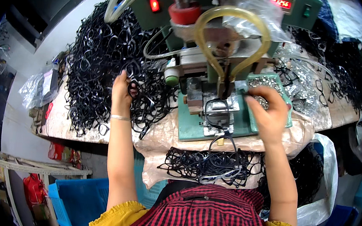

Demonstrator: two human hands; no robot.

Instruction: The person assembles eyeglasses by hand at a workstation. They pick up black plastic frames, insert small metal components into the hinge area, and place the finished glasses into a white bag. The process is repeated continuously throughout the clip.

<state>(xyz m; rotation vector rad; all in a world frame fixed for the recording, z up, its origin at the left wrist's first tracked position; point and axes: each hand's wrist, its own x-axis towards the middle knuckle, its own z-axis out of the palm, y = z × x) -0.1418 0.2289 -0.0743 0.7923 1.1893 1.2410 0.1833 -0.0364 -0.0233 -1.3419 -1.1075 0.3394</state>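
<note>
At the right edge of a big heap of black eyeglass frames [93,64], my left hand [122,90] is closed on one eyeglass frame [133,87]. My right hand [270,115] hovers by a green tray [292,120] of small shiny metal parts [264,83]. Its thumb and forefinger curl toward each other; whatever may be between them is too small to make out. Between my hands stands a bench machine with a green base [188,129]. Another black eyeglass frame [207,111] rests at its metal fixture [230,104], one end hanging toward me.
More black frames [184,163] lie on brown wrapping [152,172] before my lap. A looped yellowish tube [234,12] rises above the fixture. Clear bags of metal parts [304,90] lie beyond the tray. A blue crate [76,203] stands low at left, a white sack [329,172] at right.
</note>
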